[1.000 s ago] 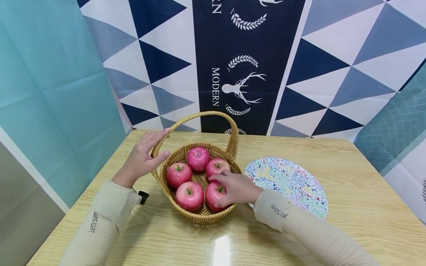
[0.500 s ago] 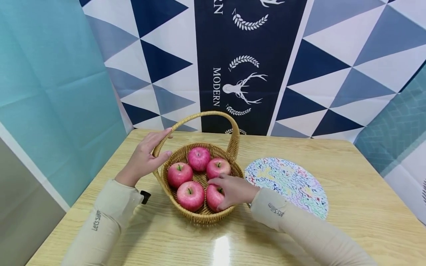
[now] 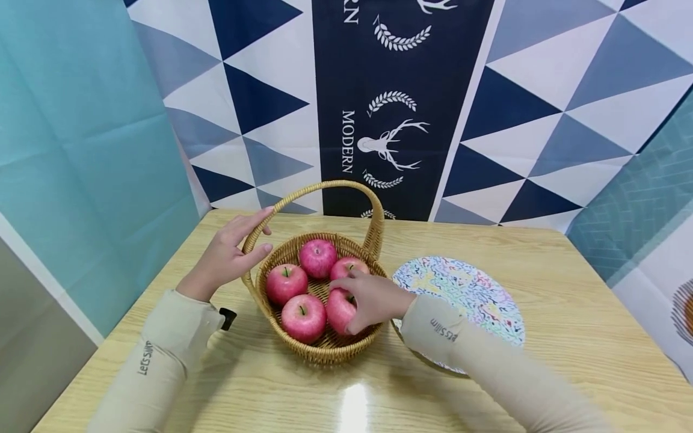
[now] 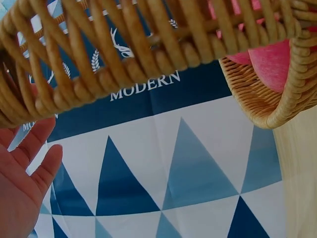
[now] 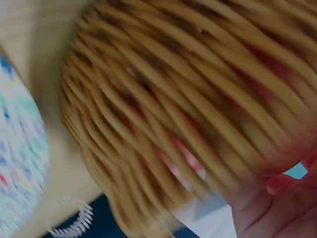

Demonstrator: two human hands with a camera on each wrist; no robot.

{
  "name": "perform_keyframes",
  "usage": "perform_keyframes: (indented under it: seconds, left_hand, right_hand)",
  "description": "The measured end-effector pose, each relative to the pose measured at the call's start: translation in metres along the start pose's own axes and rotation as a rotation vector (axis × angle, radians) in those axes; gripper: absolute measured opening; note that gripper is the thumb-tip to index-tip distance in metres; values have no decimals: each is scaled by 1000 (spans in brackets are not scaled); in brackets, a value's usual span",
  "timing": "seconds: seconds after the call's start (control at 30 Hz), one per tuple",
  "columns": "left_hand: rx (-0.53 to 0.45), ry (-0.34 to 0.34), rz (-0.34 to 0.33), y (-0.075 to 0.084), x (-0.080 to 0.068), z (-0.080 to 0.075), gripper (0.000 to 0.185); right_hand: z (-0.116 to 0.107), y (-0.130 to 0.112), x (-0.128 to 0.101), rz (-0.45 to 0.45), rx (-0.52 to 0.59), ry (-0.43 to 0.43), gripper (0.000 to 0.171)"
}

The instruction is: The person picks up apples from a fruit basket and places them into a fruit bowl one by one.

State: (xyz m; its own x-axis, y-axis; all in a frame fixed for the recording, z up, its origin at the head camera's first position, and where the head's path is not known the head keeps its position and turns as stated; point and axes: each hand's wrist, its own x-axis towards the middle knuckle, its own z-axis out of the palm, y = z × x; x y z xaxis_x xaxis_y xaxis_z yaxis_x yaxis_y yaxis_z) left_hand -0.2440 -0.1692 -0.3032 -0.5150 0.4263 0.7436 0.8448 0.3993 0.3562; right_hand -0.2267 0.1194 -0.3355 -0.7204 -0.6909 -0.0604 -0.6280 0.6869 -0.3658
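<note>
Your right hand (image 3: 373, 299) is inside the wicker basket (image 3: 319, 352), fingers (image 3: 346, 287) curled over the top of the front-right apple (image 3: 339, 310), gripping it from above. Your left hand (image 3: 230, 255) rests against the left limb of the basket handle (image 3: 319, 191); its fingers are straight, with the thumb on the near side of the limb, so it steadies the basket without clasping it. The basket stands left of centre on the bench (image 3: 568, 313), nearer the back edge than the front edge. It holds five red apples; the other four apples (image 3: 303, 273) lie close against the gripped one. Expect that apple to be firm, smooth and moderately heavy for its size, with a skin that may slip under a light pinch and bruise if knocked. Spread your fingers round its widest part rather than taking it by the stem. The basket looks light and slightly flexible, so it could shift if the apple catches on the rim. A patterned round mat (image 3: 465, 294) lies on the bench just right of the basket, partly under your right forearm.
</note>
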Motion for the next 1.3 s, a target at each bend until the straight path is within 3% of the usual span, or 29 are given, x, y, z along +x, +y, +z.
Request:
perform_keyframes:
  seconds: [0.2,0.5,0.73,0.97,1.3]
  left_hand:
    - [11,-5,1,0,-1,-1,54]
    - [16,-3,25,0,1,1,50]
    - [24,9,56,-1,2,0,54]
    - [44,3,33,0,2,0,49]
    - [79,-29,-11,1,2,-1,60]
  right_hand:
    - [-27,-7,-4,26,-7,12,69]
    - [-42,-6,-7,50,10,18,70]
    - [-43,-5,-8,-35,26,5,70]
    - [-45,5,-12,-141,30,17,71]
    - [-59,17,-28,-136,-9,-9,76]
